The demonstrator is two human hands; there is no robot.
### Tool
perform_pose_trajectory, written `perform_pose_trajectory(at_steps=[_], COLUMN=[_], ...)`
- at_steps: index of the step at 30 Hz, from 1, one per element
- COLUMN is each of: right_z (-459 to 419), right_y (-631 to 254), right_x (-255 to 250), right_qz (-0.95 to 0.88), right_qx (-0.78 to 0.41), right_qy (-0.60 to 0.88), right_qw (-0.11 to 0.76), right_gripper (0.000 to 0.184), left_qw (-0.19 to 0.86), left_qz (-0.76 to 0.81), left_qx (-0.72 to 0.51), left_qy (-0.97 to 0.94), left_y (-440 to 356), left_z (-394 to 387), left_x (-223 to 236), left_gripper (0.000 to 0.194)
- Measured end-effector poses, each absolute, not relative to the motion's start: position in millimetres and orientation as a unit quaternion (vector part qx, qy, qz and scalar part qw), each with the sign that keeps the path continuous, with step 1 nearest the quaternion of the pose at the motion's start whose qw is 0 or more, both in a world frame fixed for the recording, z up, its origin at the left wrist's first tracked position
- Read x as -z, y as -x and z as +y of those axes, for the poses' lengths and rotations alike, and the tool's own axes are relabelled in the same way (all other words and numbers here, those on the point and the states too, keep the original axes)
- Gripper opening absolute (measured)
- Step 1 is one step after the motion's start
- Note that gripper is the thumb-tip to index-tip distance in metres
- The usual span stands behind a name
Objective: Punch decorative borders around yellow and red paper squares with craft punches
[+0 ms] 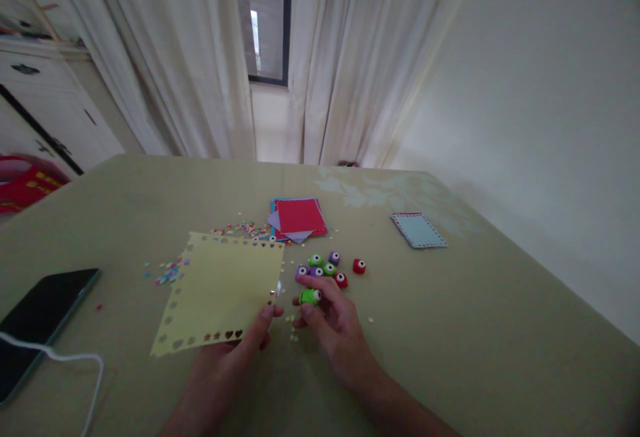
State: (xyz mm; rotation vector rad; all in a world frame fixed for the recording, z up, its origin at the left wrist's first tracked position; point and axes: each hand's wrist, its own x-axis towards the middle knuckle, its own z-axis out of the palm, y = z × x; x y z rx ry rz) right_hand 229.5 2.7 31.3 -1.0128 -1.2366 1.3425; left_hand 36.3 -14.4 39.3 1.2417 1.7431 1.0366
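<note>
My left hand [245, 347] grips a yellow sheet of paper [230, 287] by its lower right edge, thumb on top, and the sheet is tilted above the table. Small cut-outs such as hearts, stars and flowers run along its edges. Between the thumb and fingers of my right hand [340, 330] is a green craft punch [310, 297], just right of the sheet and apart from it. Beyond that hand stands a group of small punches in purple, green and red, among them a purple punch [334, 258] and a red punch [359, 265].
Behind the sheet lie stacked red and purple papers [301, 215] and scattered confetti [250, 229]. A pale blue stack of punched paper [419, 230] lies farther right. On the left, a dark phone [43, 317] has a white cable [75, 357] across it. A wall [550, 123] borders the right side.
</note>
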Motion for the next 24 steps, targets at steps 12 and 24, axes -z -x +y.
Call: perform_pose_trajectory(at_steps=[12, 24], right_z=[4.9, 2.5], right_y=[-220.2, -223.5], right_x=[-36.8, -42.1], right_qz=[-0.31, -0.263], right_qx=[-0.685, -0.724], right_qy=[0.388, 0.384], right_qw=[0.533, 0.51], right_gripper=[0.035, 0.055], left_qw=[0.383, 0.405], left_qz=[0.686, 0.675], left_qx=[-0.355, -0.362], left_qy=[-0.506, -0.499], left_y=[-43.1, -43.4], left_z=[-17.7, -16.7], left_x=[-40.8, -43.3], left_gripper=[0.049, 0.045])
